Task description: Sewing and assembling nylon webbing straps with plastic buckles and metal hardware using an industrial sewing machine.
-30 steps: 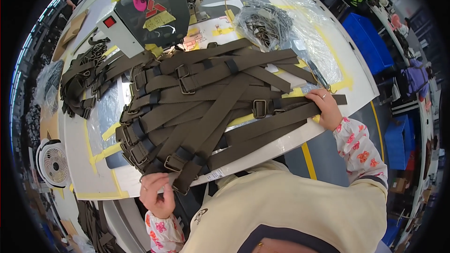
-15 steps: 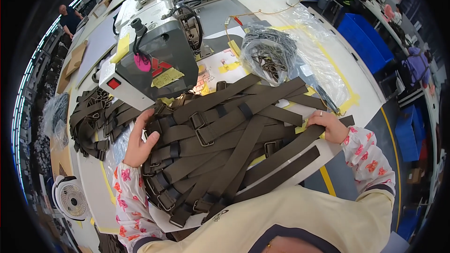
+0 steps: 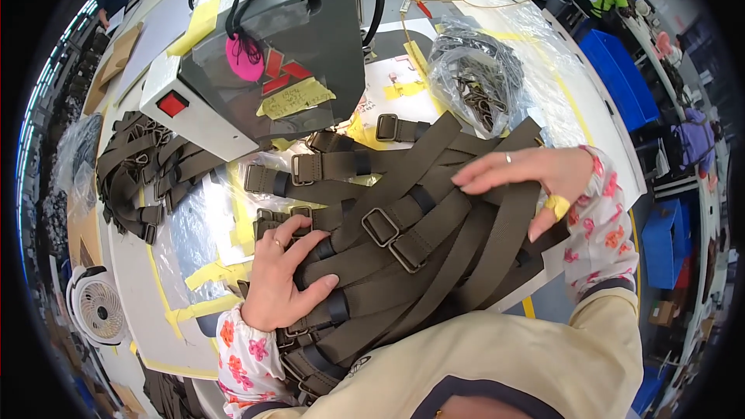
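A loose pile of dark olive webbing straps (image 3: 466, 240) with metal buckles lies in front of me, close against my body. On the pile's left side rests my left hand (image 3: 283, 287), fingers spread over the strap ends and buckles. My right hand (image 3: 535, 178) lies across the straps on the right, fingers stretched out and thumb apart, a yellow wrap on the thumb. A rectangular metal buckle (image 3: 380, 226) shows in the middle of the pile between my hands. Neither hand is closed round a strap.
Beyond the pile stands a grey and white sewing machine (image 3: 287, 62). A second bundle of straps (image 3: 128, 163) lies left. At the back right is a clear plastic bag (image 3: 477, 77) of metal hardware. A white fan (image 3: 97, 306) stands far left, blue bins (image 3: 621, 77) far right.
The strap pile has shifted, baring taped table at left. My left hand moved right and nearer onto the straps; my right hand moved from the strap ends to across the pile, fingers extended.
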The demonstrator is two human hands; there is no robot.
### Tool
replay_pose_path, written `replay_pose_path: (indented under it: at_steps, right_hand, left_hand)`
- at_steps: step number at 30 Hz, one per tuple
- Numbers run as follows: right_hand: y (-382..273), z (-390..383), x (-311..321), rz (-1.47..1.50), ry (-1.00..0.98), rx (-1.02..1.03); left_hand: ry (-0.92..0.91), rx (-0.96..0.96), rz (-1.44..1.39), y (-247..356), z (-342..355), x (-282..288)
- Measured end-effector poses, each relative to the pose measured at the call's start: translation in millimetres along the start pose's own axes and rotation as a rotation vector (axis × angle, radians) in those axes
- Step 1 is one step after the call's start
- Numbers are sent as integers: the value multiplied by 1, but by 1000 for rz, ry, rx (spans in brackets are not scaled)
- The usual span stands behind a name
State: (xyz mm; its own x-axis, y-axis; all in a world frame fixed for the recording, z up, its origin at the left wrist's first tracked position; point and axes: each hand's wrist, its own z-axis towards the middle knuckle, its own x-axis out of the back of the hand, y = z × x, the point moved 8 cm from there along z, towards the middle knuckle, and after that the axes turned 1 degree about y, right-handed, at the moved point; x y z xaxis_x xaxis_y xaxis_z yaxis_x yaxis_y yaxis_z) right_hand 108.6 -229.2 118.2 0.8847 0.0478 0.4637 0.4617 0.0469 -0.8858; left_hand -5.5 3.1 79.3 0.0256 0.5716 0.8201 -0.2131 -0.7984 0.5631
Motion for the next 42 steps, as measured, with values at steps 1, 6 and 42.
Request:
replay_pose_path:
  at_steps: [1, 6, 42]
  right_hand:
    - [4, 10, 5, 79, 17, 56]
    - [65, 81, 18, -250, 452, -246]
    - [17, 166, -76, -568, 295, 218]
  left_hand:
    - [-1, 7, -4, 0, 0, 0]
    - [-7, -13, 46, 0, 4, 3]
    - [363, 31, 839, -210, 68, 76]
